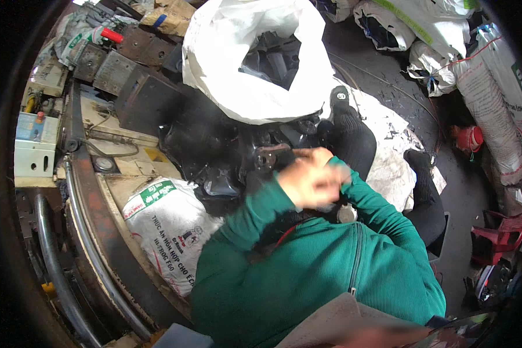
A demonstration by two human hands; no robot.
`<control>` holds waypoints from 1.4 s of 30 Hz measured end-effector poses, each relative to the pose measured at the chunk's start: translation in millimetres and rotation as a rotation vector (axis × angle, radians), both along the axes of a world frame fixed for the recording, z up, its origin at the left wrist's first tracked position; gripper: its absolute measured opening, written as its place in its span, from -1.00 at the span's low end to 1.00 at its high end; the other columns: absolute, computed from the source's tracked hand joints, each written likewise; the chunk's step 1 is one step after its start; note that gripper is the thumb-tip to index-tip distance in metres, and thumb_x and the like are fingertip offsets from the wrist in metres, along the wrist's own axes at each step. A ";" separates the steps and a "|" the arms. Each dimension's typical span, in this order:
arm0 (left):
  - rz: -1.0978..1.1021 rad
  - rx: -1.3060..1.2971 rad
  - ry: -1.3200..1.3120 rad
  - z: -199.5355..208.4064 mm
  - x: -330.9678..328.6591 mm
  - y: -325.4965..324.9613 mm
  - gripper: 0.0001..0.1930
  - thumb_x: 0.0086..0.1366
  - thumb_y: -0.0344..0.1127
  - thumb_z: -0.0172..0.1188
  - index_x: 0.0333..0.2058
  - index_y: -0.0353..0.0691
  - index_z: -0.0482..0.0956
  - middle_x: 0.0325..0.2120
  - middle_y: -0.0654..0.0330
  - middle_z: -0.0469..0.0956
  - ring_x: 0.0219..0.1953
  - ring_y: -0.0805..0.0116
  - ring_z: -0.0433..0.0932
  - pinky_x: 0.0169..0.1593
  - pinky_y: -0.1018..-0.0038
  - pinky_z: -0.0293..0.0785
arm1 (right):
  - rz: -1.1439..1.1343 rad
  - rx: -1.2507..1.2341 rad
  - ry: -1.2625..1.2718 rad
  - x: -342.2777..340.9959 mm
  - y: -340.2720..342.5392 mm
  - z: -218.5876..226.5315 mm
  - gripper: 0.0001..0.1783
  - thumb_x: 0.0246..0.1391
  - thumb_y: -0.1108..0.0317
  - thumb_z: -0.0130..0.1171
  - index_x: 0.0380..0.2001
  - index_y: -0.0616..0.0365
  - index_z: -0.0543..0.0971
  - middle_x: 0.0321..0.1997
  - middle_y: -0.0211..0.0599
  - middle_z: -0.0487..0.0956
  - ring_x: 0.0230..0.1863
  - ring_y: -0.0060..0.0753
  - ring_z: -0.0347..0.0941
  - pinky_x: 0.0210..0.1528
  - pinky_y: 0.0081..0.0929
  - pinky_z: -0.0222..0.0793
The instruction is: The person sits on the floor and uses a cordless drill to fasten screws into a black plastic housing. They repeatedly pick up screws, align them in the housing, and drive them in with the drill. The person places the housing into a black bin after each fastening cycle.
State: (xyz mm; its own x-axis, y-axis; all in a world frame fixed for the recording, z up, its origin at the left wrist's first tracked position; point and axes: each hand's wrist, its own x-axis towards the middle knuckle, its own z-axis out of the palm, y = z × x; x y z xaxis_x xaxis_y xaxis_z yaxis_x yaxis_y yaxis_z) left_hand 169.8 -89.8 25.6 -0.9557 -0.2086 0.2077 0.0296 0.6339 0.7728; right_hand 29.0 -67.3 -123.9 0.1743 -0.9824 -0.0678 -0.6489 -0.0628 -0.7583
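My left hand (pixel 310 188) is smeared by motion in front of my lap, its fingers too blurred to make out. It crosses in front of my right hand (pixel 319 155), which is partly hidden behind it. The right fingers are bent at the end of a dark part with round holes (pixel 267 160) and appear to hold it. Beneath and beyond lies a heap of glossy black plastic parts (pixel 206 142). A large open white sack (pixel 214 75) stands past the heap, with black molded pieces (pixel 275 61) inside.
At left are a worn machine frame (pixel 90 214), metal blocks (pixel 116 72) and a control box (pixel 35 142). A printed white sack (pixel 165 232) lies beside me. Filled sacks (pixel 487 93), a red container (pixel 468 139) and a red plastic stool (pixel 499 235) stand at right.
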 end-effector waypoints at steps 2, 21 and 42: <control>0.429 0.124 0.079 27.1 -12.4 -75.6 -0.70 0.21 -0.29 0.18 -0.10 -0.25 0.57 -0.29 0.16 0.61 -0.29 0.31 0.59 -0.15 0.41 0.50 | -0.146 -0.030 -0.377 -0.3 -0.6 11.5 -0.71 0.17 0.24 0.08 -0.11 0.13 0.59 -0.21 -0.08 0.62 -0.15 -0.13 0.57 -0.08 -0.36 0.45; 0.543 -0.602 -0.549 -159.4 -152.5 -333.1 -0.73 0.22 -0.20 0.08 -0.27 -0.24 0.65 -0.32 0.09 0.61 -0.27 0.25 0.56 -0.17 0.43 0.47 | -1.926 -0.449 -1.038 -165.6 344.3 10.0 -0.66 0.21 0.16 0.06 -0.06 0.11 0.55 -0.73 -0.71 0.13 -0.78 -0.80 -0.11 -0.75 -0.70 -0.17; 0.243 0.488 -0.586 -225.2 -311.5 11.9 -0.55 0.21 -0.08 0.26 -0.12 -0.40 0.58 -0.22 0.14 0.59 -0.17 0.45 0.47 0.00 0.49 0.35 | -1.462 1.191 0.064 -206.6 536.0 -168.8 -0.52 -0.08 0.04 0.29 -0.06 -0.07 0.58 -0.01 -0.21 0.57 0.03 -0.14 0.48 0.05 -0.22 0.40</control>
